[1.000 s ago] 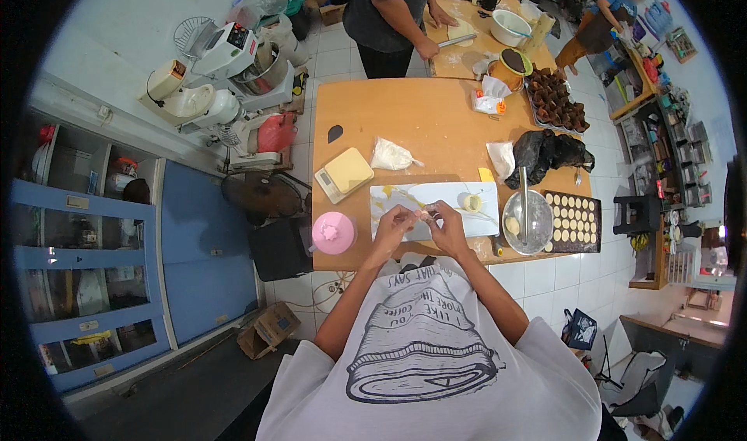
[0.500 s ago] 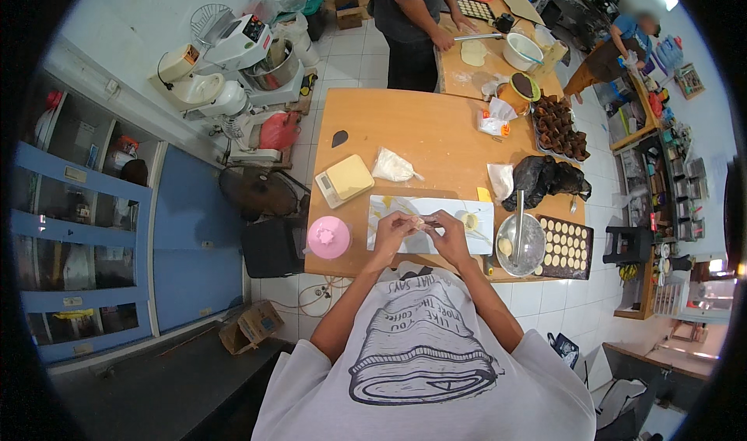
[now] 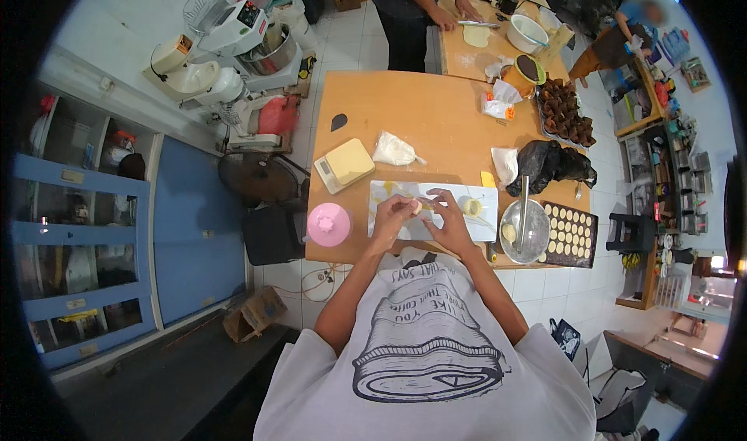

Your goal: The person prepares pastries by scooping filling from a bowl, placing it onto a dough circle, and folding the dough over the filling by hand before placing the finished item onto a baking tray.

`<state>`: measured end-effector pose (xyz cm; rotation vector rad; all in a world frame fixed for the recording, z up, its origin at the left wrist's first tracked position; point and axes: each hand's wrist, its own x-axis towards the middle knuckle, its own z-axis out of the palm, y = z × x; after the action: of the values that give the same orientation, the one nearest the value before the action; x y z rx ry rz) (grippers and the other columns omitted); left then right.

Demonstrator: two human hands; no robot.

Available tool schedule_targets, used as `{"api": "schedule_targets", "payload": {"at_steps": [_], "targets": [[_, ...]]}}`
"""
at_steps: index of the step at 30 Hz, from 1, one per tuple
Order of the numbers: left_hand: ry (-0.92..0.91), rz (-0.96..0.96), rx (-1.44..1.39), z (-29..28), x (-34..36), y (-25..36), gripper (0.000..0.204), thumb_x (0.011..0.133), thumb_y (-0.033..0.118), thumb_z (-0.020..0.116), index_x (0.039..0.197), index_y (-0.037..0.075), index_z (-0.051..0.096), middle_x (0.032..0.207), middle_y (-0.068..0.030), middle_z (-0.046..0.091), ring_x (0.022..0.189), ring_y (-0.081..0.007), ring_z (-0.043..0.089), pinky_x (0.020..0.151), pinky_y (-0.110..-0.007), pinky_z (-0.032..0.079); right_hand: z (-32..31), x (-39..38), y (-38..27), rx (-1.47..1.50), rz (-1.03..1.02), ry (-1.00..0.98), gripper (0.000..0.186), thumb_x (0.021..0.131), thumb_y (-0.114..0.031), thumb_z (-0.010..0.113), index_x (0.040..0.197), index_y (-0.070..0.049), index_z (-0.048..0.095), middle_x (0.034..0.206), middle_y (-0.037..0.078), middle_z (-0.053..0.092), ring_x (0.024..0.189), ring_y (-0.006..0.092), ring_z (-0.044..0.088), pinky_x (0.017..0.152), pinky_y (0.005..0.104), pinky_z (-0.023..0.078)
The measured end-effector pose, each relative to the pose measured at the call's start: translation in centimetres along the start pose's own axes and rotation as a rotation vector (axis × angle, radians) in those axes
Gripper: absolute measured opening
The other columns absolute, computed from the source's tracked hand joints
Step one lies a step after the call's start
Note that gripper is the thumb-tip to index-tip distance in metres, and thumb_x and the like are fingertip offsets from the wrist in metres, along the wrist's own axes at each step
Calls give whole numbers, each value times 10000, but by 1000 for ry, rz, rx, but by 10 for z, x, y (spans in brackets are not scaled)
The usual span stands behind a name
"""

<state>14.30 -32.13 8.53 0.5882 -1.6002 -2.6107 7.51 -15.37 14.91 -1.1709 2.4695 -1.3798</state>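
Over a white patterned board [image 3: 489, 195] at the table's near edge, my left hand [image 3: 394, 217] pinches a small pale piece of dough [image 3: 418, 206]. Close at its right is my right hand [image 3: 450, 222], thumb and fingers apart, seemingly holding nothing. A small round pale-yellow ring or cup [image 3: 472, 206] stands on the board just right of that hand. Farther right, a metal bowl [image 3: 537, 239] contains a lump of dough [image 3: 509, 233] and a long metal tool [image 3: 524, 204]. Beside the bowl lies a dark tray [image 3: 572, 261] with rows of pale round dough pieces.
Left of the board are a pink container [image 3: 329, 225] and a kitchen scale [image 3: 345, 166]. A bag of white powder [image 3: 395, 148] lies behind it. A black plastic bag [image 3: 548, 166] and brown paper cups [image 3: 564, 110] sit at right. Across the table, another person [image 3: 405, 13] rolls dough.
My right hand has opened a little from the dough, which now shows in my left fingers. The view has shifted slightly. The person across has moved the rolling bar over the dough sheet.
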Motion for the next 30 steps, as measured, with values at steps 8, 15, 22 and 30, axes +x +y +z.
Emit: {"api": "schedule_targets", "payload": {"at_steps": [8,15,22,30], "targets": [[-86,406,515,10,7,21,160,929,47,684,1052,-54,670,1064,-109,593,1002,-203,670,866,-321,599,-1,0,15,199,208,-58,353,852,-30,717,1199,-8,656,1187,172,645,1048,340,664,862,408,553],[-113,274,640,-34,10,-25,335,920,-18,587,1246,58,606,1275,-142,557,1171,-294,594,1013,-427,491,21,-21,78,38,249,-90,137,877,-24,714,990,38,664,908,159,684,815,269,698,762,345,582],[-73,535,985,-58,5,-28,387,863,-44,543,1227,69,611,1295,-131,551,1244,-349,518,1039,-460,420,-21,61,-18,-19,18,200,55,834,-42,727,870,-26,689,795,138,632,664,302,633,597,384,512],[3,514,994,-47,7,-30,357,874,-28,565,1212,71,624,1272,-134,559,1218,-353,535,1025,-456,436,54,-6,68,-376,92,-188,223,788,8,608,977,-52,711,875,123,582,778,354,624,661,456,527]]}}
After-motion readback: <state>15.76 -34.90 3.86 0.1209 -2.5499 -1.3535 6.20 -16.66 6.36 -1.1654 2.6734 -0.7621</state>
